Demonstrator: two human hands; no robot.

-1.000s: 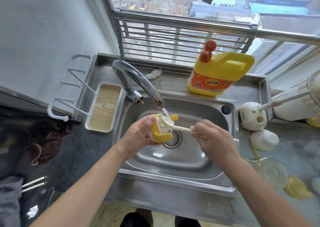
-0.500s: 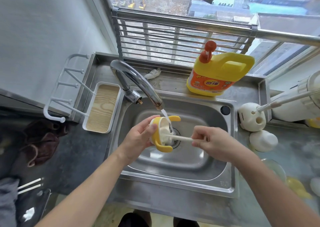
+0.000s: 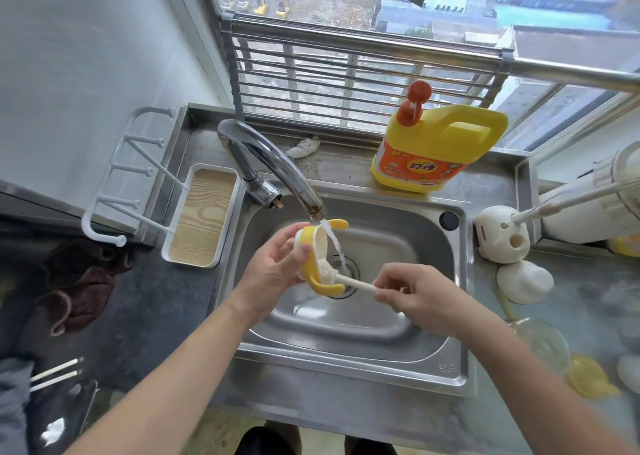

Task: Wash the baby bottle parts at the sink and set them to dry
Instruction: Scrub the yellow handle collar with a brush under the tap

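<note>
My left hand [image 3: 273,269] grips a yellow and white bottle collar with two handles [image 3: 317,257] over the steel sink [image 3: 346,336]. Water runs from the curved tap [image 3: 273,174] past the collar's opening. My right hand [image 3: 415,293] pinches the white handle of a small brush [image 3: 349,281], whose head rests against the collar's lower rim. A clear bottle body [image 3: 543,342] lies on the counter to the right, with a yellow part [image 3: 588,378] beside it.
A yellow detergent jug [image 3: 436,149] stands behind the sink. A white brush holder [image 3: 502,238] and a white dome [image 3: 524,281] sit at the right. A white drying rack with a wooden tray [image 3: 201,215] stands at the left, near a brown cloth [image 3: 79,281].
The brush head has drawn out of the collar toward its lower rim, and my right hand has dropped slightly. The collar stays under the running water.
</note>
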